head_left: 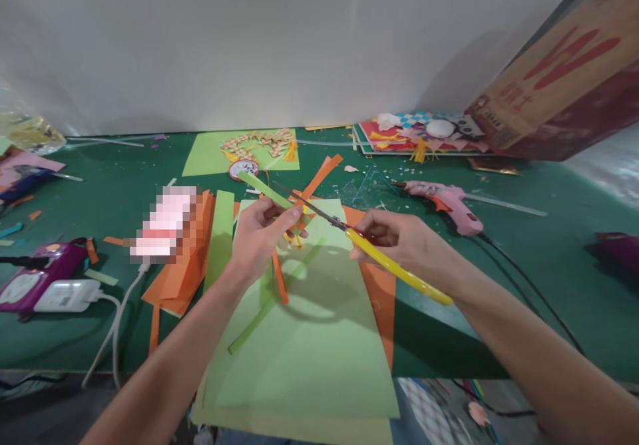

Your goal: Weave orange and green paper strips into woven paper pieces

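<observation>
My left hand (257,239) pinches a bundle of crossed paper strips, with a green strip (262,187) pointing up and left and an orange strip (322,175) pointing up and right. Another orange strip (280,279) hangs below the fingers. Scissors with yellow handles (394,271) are in my right hand (402,235), their blades reaching across to the strips by my left thumb. How far the blades are parted is hard to make out. Under both hands lie light green paper sheets (319,365), with a loose green strip (249,332) that looks laid on top.
A pink glue gun (449,205) lies to the right, its black cord trailing forward. Folded orange paper (182,272) and a purple power strip with a white charger (67,295) are at left. Behind are a woven paper ornament (259,142), a craft stack (372,142) and a paper bag (564,79).
</observation>
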### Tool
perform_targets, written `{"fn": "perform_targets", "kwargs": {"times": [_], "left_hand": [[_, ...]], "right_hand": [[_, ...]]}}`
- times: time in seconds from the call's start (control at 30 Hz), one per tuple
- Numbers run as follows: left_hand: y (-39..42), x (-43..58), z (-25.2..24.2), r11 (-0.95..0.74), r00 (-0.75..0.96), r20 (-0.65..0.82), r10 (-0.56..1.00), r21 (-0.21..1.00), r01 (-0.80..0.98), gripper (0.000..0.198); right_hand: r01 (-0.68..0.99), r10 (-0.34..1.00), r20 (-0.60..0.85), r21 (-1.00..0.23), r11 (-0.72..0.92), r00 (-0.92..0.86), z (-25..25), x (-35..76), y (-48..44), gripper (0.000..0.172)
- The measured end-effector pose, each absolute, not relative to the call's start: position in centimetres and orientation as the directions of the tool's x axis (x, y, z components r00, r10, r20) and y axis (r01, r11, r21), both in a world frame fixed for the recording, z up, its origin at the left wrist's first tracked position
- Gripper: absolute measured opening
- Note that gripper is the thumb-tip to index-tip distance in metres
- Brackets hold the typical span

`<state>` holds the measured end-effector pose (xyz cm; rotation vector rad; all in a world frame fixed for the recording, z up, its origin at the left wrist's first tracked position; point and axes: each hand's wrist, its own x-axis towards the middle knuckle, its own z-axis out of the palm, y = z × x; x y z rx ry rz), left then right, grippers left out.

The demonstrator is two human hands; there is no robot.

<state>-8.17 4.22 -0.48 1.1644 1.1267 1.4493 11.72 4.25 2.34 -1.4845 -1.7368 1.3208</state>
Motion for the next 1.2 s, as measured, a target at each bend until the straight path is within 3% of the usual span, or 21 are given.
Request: {"fn": "perform_targets", "kwargs": {"times": [0.2,0.4,0.57,0.67,0.8,1.0,1.2], "left_hand": [[4.3,-8.2,-0.5,-0.157,-0.118,0.142,0.983,0.979,-0.127,0.021],[4.3,-8.1,-0.3,-0.129,-0.061,0.123,0.991,0.985,-0.113,0.021],[4.3,-8.2,-0.3,-0.153,-0.062,0.149,0.987,0.985,-0.078,0.022],[4.3,-8.3,-0.3,-0.137,-0.065,0.135,0.989,0.990,-0.036,0.035],[4.2,-8.3,-0.1,-0.108,-0.064,0.106,0.992,0.994,-0.031,0.056],[3.8,-8.3,0.1,-0.110,-0.054,0.111,0.992,0.994,0.023,0.041],[3.7,-8.2,0.2,-0.106,0.000,0.106,0.994,0.994,0.037,0.037]], "right_hand": [[0.424,0.940,-0.180,-0.905,-0.042,-0.289,2.1,12.1,4.3,0.054],[0.270,0.933,-0.089,-0.963,0.009,-0.348,1.2,13.5,4.3,0.046],[0.356,0.921,-0.038,-0.928,0.111,-0.387,0.3,16.5,4.7,0.061],[0.454,0.929,-0.115,-0.889,0.062,-0.353,1.0,17.7,4.5,0.060],[0.582,0.941,-0.230,-0.812,-0.046,-0.247,2.3,17.8,3.7,0.045],[0.546,0.921,-0.262,-0.835,-0.065,-0.290,2.0,17.4,3.5,0.039],[0.529,0.917,-0.271,-0.845,-0.081,-0.292,2.4,16.3,4.0,0.041]]}}
